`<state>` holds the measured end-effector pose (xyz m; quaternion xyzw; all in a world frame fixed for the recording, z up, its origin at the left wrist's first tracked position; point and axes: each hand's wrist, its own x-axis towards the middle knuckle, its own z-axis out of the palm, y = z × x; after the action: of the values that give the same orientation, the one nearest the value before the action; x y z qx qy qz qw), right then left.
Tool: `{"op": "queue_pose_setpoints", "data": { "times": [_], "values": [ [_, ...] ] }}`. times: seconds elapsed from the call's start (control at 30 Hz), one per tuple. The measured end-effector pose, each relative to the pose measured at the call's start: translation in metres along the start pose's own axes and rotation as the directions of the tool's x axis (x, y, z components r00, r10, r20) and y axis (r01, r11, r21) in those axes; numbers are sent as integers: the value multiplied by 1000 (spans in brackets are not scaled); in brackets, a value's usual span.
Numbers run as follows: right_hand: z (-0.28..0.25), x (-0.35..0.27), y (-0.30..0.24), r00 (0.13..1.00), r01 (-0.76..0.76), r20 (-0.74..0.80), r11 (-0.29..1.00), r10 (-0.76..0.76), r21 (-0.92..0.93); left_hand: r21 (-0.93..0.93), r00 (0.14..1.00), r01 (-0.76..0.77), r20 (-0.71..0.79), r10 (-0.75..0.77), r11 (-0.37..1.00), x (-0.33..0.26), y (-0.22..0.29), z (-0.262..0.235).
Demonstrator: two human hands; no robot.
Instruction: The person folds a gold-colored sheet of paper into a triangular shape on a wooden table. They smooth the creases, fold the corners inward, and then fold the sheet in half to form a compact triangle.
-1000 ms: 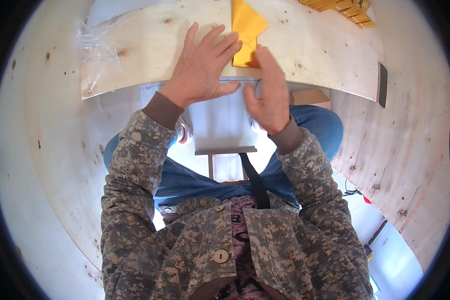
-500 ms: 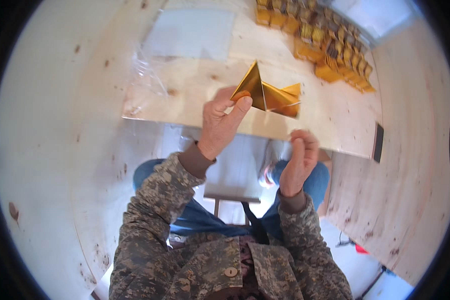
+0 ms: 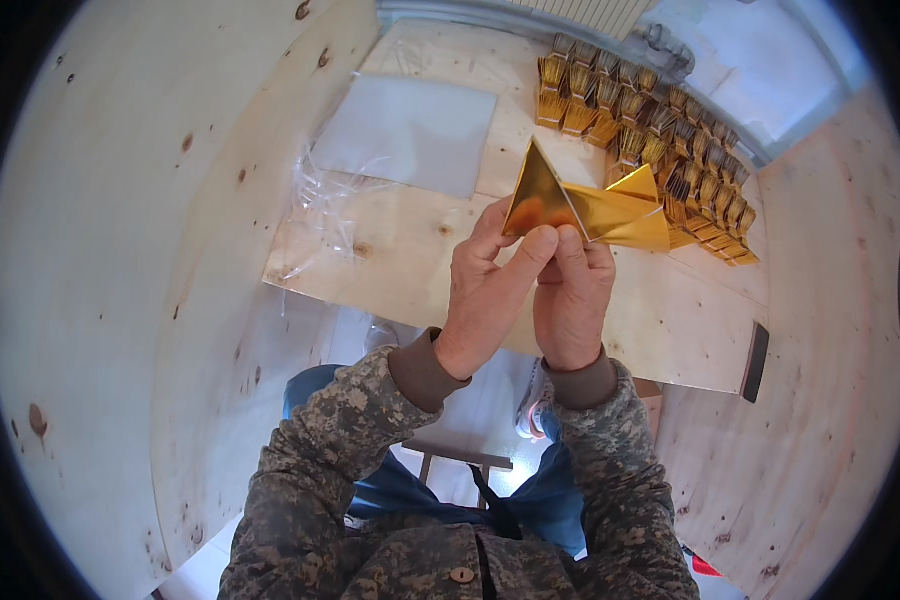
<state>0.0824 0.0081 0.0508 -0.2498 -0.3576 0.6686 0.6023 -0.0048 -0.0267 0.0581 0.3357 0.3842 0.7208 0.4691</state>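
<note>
Between my two hands, above the front part of the table, is a folded piece of shiny gold paper [image 3: 610, 217]. A pointed triangular flap stands up at its left, and folded wings stretch out to the right. My left hand [image 3: 495, 280] pinches the bottom edge of the triangle, thumb in front and fingers behind. Right beside that thumb, my right hand [image 3: 576, 300] grips the same edge, its thumb pressed on the front. The fingertips behind the paper are partly hidden.
Rows of folded gold paper bundles [image 3: 660, 140] stand at the back right of the wooden table [image 3: 410, 240]. At the back left lies a pale flat sheet [image 3: 407, 135], with crumpled clear plastic [image 3: 320, 210] beside it. A dark strip [image 3: 755, 362] caps the table's right front corner.
My right hand has come up from the table's front edge and taken hold of the gold paper beside my left thumb. The view has shifted, showing more of the table's back.
</note>
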Motion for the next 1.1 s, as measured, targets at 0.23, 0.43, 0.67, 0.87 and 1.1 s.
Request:
{"op": "queue_pose_setpoints", "data": {
  "times": [0.23,0.43,0.67,0.87,1.1],
  "values": [
    [-22,16,-9,1000,-1,23,993,4,-121,51,998,11,-64,-8,999,28,4,-9],
    [-38,24,-11,999,-18,38,986,25,-166,57,989,148,-34,-146,987,36,-2,-11],
    [-52,28,-9,996,-77,20,981,82,-177,165,952,285,66,-299,944,37,-4,-21],
    [-56,24,-5,992,-122,9,975,126,-184,184,945,322,5,-328,929,37,-5,-20],
    [-64,26,-2,985,-173,-5,968,175,-182,147,893,436,55,-447,888,37,-5,-24]
  ]
}}
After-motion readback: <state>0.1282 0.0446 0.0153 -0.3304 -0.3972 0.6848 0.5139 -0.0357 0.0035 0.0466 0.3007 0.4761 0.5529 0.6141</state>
